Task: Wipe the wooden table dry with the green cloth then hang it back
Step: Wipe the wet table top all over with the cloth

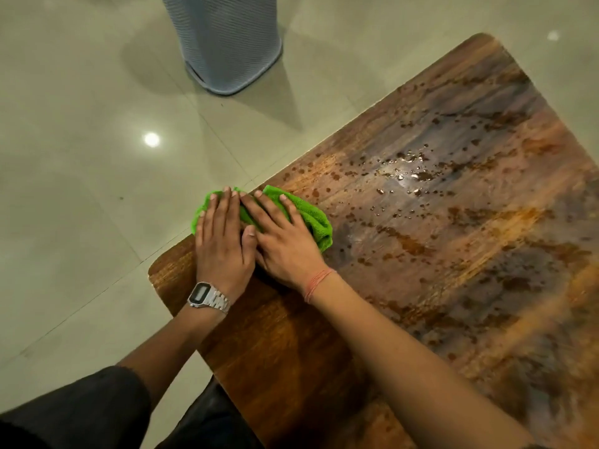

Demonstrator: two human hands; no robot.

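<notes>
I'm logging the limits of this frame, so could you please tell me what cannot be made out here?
All in the head view:
- Middle of the green cloth: covered by the left hand and right hand.
- Wooden table: its right and near parts are cut off by the frame edges.
- Grey ribbed bin: its top is cut off by the upper edge.
- Where the cloth hangs: out of frame.
- Watch display: too small to read.

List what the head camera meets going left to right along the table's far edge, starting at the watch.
wristwatch → left hand → right hand → green cloth → water droplets on the wooden table
</notes>
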